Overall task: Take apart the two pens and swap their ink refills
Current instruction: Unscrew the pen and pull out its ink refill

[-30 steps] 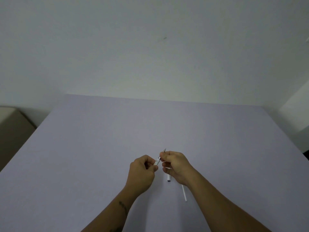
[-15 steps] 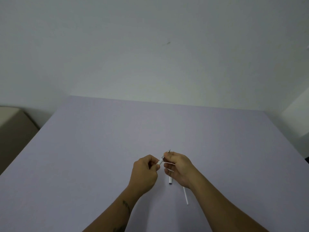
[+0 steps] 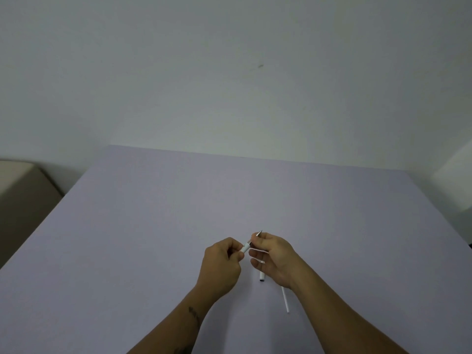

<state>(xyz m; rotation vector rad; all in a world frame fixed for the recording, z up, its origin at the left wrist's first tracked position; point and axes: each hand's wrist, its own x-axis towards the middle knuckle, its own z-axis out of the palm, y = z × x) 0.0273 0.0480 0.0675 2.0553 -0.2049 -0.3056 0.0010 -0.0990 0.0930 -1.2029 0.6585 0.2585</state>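
Both hands meet above the near middle of the lilac table (image 3: 158,226). My left hand (image 3: 222,264) pinches the white barrel (image 3: 245,249) of a pen. My right hand (image 3: 275,256) grips that pen's front end, and its grey metal tip (image 3: 259,233) sticks out above the fingers. A second white pen piece with a dark end (image 3: 262,276) pokes out under my right palm. A thin white refill (image 3: 285,298) lies on the table beneath my right wrist, partly hidden by it.
A pale wall rises behind the table's far edge. A beige box-like object (image 3: 23,195) stands off the table's left side. A white block (image 3: 457,180) sits at the far right.
Both hands stay together on the pen with almost no shift. The parts under my right hand lie where they were.
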